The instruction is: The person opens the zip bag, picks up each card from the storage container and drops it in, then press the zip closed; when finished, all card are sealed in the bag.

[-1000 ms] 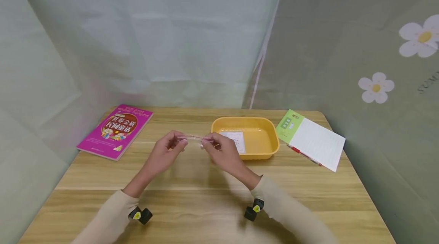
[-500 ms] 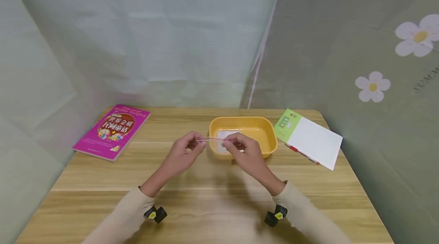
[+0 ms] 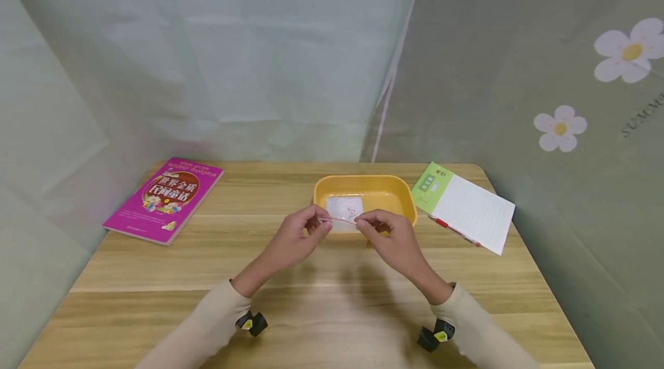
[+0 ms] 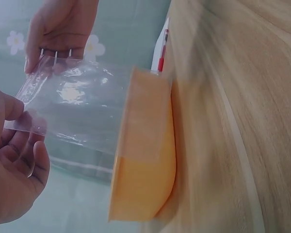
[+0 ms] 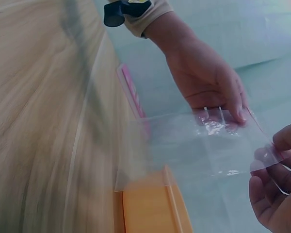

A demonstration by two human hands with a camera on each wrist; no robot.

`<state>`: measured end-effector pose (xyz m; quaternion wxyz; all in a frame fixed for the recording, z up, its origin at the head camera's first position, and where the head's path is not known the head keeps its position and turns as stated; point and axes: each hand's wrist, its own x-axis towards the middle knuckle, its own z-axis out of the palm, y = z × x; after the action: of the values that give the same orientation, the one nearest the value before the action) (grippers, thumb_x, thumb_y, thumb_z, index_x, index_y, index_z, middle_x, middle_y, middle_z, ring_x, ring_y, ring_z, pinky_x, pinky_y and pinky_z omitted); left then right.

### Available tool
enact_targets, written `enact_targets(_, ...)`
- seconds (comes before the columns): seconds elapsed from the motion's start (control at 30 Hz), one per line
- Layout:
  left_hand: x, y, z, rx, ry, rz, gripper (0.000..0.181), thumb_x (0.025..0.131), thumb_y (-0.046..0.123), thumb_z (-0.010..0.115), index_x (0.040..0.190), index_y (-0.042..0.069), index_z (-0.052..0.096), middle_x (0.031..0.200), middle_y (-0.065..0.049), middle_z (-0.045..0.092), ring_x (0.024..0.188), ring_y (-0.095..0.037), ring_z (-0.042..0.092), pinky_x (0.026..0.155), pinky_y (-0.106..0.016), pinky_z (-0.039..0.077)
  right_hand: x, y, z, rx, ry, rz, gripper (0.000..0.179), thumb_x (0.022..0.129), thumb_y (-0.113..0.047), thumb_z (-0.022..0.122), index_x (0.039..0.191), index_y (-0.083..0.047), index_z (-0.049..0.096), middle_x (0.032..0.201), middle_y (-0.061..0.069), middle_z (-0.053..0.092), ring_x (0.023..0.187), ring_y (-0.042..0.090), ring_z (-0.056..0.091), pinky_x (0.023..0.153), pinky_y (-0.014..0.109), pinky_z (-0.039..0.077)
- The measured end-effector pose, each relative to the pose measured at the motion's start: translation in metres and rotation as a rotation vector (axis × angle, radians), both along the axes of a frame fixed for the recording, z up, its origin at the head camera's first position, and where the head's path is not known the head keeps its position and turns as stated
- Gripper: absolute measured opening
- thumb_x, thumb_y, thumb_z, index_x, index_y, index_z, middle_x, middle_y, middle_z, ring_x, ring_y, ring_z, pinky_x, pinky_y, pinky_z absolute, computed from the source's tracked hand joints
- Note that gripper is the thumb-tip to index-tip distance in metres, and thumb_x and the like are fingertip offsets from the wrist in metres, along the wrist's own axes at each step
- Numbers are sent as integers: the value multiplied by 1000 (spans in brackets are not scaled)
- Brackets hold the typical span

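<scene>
A clear plastic zip bag [image 4: 87, 97] with a reddish strip along its top edge hangs between both hands. In the head view my left hand [image 3: 297, 237] pinches one top corner, and my right hand [image 3: 396, 243] pinches the other. Thumb and fingers press on the film in both wrist views. The bag's lower part hangs in front of the yellow basin [image 3: 408, 193], whose wall shows through the film in the left wrist view. A flat whitish packet [image 3: 344, 206] with faint printing lies in the basin's left part.
A magenta book [image 3: 163, 199] lies at the table's left. To the right lies a lined notepad [image 3: 474, 213] with a green top, and a red pen [image 3: 453, 230] along its near edge. Curtains with flowers enclose the wooden table [image 3: 207, 265].
Both hands have moved to the right with the bag, from left of the basin to its near side. The head view has shifted slightly.
</scene>
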<state>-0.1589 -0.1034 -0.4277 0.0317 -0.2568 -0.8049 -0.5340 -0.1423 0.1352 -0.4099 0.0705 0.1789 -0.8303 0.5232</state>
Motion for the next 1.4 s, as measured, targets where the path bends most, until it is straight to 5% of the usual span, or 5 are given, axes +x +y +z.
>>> enact_targets(0.13,0,3,-4,-3,3,-1,7,101,16,66,104,10,66,83,4,61,75,-13,56,66,-25,51,4,4,2,25,-19,13,15,98,-21,71,101,-8,78,90,7,74,75,25,67,69,31,59)
enact_targets(0.37,-1,6,-7,-11,19,-20,9,102,18,65,103,10,66,81,4,61,73,-13,55,65,-25,49,7,10,4,88,-28,25,7,93,-16,76,98,-13,81,88,-5,74,77,12,65,71,29,58)
enact_targets(0.77,2,10,-7,-71,3,-57,5,101,16,65,103,11,66,84,4,63,73,-11,56,64,-30,51,5,23,7,236,52,161,11,91,-12,77,101,-14,81,87,-6,72,72,7,59,66,24,55)
enact_targets(1.1,1,13,-10,-74,6,-95,4,102,15,64,102,11,65,95,-8,70,79,-12,59,68,-26,52,6,26,14,264,-40,259,14,88,-18,80,99,-10,81,86,-9,73,77,3,65,70,24,57)
enact_targets(1.4,0,14,-11,-82,1,-108,4,102,15,64,103,11,65,93,2,67,78,-11,58,67,-25,51,2,31,15,272,-17,268,15,85,-16,83,99,-11,82,85,-8,73,74,5,62,66,24,56)
